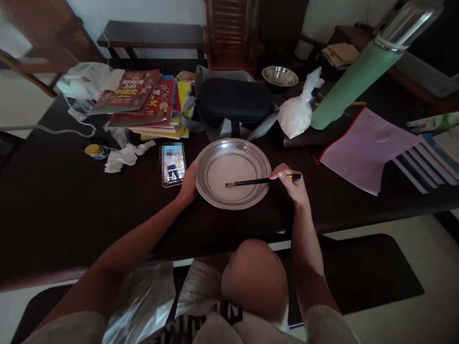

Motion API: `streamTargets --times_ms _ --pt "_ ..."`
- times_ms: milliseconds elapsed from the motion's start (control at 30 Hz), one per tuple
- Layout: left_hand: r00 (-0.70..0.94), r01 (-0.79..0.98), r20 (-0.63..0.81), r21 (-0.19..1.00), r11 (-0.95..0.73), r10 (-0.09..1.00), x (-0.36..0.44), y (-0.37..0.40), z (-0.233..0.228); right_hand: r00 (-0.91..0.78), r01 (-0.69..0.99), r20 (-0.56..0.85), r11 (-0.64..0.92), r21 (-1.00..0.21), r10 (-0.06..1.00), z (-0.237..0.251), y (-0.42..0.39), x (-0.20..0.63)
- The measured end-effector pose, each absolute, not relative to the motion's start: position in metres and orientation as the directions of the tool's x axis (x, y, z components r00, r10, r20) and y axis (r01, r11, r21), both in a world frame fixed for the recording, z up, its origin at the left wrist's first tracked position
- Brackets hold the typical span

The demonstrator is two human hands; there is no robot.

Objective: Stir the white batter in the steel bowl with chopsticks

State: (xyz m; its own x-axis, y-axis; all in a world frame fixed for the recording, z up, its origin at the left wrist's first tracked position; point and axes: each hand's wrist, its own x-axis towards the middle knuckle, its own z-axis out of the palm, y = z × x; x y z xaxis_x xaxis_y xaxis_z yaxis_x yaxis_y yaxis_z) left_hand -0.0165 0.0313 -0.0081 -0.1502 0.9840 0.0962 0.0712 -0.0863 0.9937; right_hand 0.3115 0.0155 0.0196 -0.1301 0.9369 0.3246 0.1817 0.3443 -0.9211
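A wide metal basin [204, 191] stands on the dark table in front of me, with a pale, whitish layer [233, 169] over its bottom. My left hand [189, 182] grips the basin's left rim, its fingers mostly hidden behind the wall. In my right hand [292, 181] is a pair of black chopsticks [256, 181], closed on near their thick ends. Their tips reach into the basin and touch the pale contents, with a little stuff clinging to them. A phone [173, 165] with a lit screen lies just left of my left hand.
Behind the basin sits a black case [234, 100]. A knotted bag of white powder [296, 114], a green thermos [355, 86] and a pink file pouch [366, 148] stand right. Stacked books [143, 105], crumpled tissues [124, 157] and a small jar [96, 151] lie left. A steel bowl [279, 76] is farther back.
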Motion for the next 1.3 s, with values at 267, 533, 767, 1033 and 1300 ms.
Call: streamTargets --times_ms 267,533,767,1033,1300 --pt "-0.132 0.077 0.100 0.993 -0.090 0.986 -0.0178 0.0322 -0.0084 -0.076 0.146 0.321 0.329 -0.933 0.944 0.0182 0.0153 0.3127" --pt "-0.149 -0.003 0.045 0.999 -0.046 0.988 -0.0166 0.0333 -0.0121 0.006 0.174 0.329 0.323 -0.930 0.944 0.0184 0.0151 0.3127" --pt "-0.120 0.092 0.120 0.990 -0.110 0.985 -0.0186 0.0314 -0.0073 -0.087 0.177 0.342 0.352 -0.919 0.936 0.0188 0.0157 0.3118" --pt "-0.144 0.026 0.082 0.997 -0.079 0.986 -0.0166 0.0335 -0.0105 -0.157 0.168 0.335 0.359 -0.918 0.929 0.0173 0.0164 0.3121" --pt "-0.130 0.006 0.087 0.996 -0.087 0.988 -0.0179 0.0326 -0.0119 -0.112 0.130 0.348 0.360 -0.924 0.931 0.0184 0.0153 0.3121"
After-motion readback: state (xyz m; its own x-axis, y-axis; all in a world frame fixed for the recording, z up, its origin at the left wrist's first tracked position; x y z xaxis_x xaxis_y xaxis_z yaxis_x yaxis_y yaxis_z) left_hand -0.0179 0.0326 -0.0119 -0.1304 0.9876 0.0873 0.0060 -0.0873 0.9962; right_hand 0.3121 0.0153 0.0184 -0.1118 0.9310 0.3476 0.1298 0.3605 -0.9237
